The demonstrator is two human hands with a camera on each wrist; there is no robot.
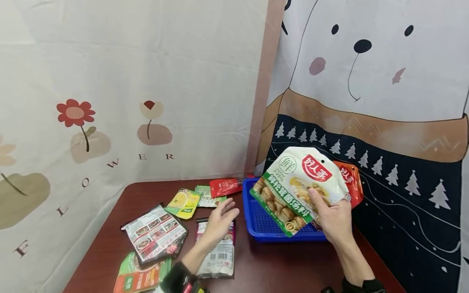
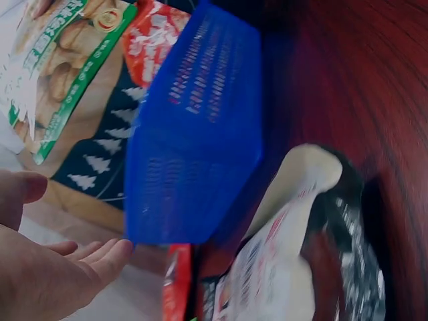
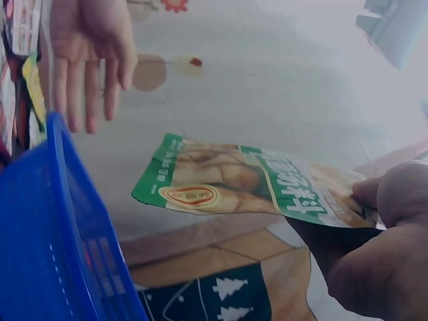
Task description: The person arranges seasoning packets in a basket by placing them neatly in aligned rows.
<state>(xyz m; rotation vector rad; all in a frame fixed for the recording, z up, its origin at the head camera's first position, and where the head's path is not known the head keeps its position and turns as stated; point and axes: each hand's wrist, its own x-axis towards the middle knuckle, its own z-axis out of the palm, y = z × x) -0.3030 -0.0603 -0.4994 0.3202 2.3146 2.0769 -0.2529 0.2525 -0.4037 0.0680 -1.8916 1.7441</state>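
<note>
My right hand (image 1: 335,219) pinches a white and green soup seasoning pouch (image 1: 282,203), printed with mushrooms, thumb on its front. The pouch is tilted above a blue plastic basket (image 1: 261,236) and hides much of its inside. An orange-red pouch (image 1: 354,185) shows behind it at the basket's right side. My left hand (image 1: 220,221) hovers with nothing in it left of the basket, its fingers (image 3: 91,100) extended in the right wrist view. Under it on the table lies a silver and purple packet (image 1: 221,254).
On the left of the brown table (image 1: 271,268) lie a black and white packet (image 1: 159,234), an orange and green pouch (image 1: 143,274), a yellow packet (image 1: 183,203) and a green and white sachet (image 1: 209,197). A red packet (image 1: 225,187) touches the basket's back left. Printed curtains stand behind.
</note>
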